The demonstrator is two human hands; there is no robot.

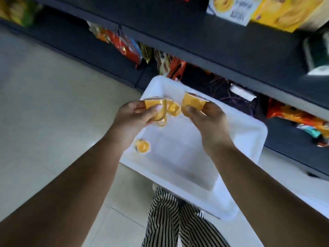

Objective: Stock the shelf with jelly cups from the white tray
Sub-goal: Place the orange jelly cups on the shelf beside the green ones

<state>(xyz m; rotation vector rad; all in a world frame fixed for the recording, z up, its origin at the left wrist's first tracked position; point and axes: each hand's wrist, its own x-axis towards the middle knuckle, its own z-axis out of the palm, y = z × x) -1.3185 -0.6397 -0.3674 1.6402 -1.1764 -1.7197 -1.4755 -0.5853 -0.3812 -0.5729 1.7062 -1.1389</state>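
A white tray [245, 139] lies on the floor in front of the dark shelf [204, 38]. My left hand [131, 118] grips a cluster of orange jelly cups [160, 107] above the tray's far left part. My right hand [210, 120] pinches another orange jelly cup [193, 102] just to the right of them. The two held groups nearly touch. One loose jelly cup [143, 146] lies on its side in the tray near its left rim.
Snack bags [124, 45] fill the lower shelf behind the tray, and more orange packets [299, 116] sit at right. Yellow boxes [277, 11] stand on the upper shelf. My striped trouser legs [178, 220] are below the tray. Pale tiled floor [44, 104] spreads left.
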